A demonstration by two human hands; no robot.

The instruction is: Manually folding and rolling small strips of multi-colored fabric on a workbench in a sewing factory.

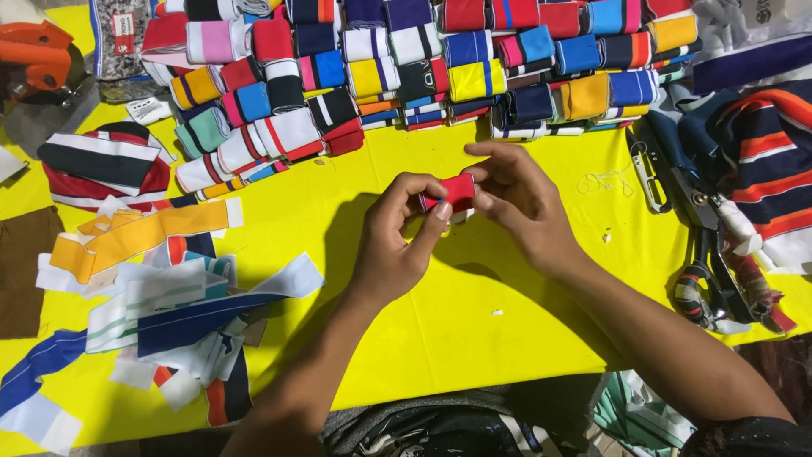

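Over the middle of the yellow tabletop (474, 279), both hands meet around a small folded red fabric piece (458, 191). The left hand (396, 241) has its fingers (441, 211) curled closed on the near left end of the piece, thumb and forefinger pinching it. The right hand (518, 201) closes on the right end, its fingertips pressed against the red cloth from above and from the side. A thin white edge shows under the red, and the piece is held just above the tabletop rather than lying flat on it.

Along the far edge of the tabletop lies a dense stack of folded striped pieces (423, 68) in red, blue, yellow, black and white, well apart from the hands. Toward the left edge lies a loose heap of fabric strips (169, 296), among them a long yellow strip (135, 237) and a dark blue one. Near the right edge, large scissors (706, 245) with wrapped handles lie beside striped cloth (770, 161). An orange tool (38, 55) sits at the far left corner.
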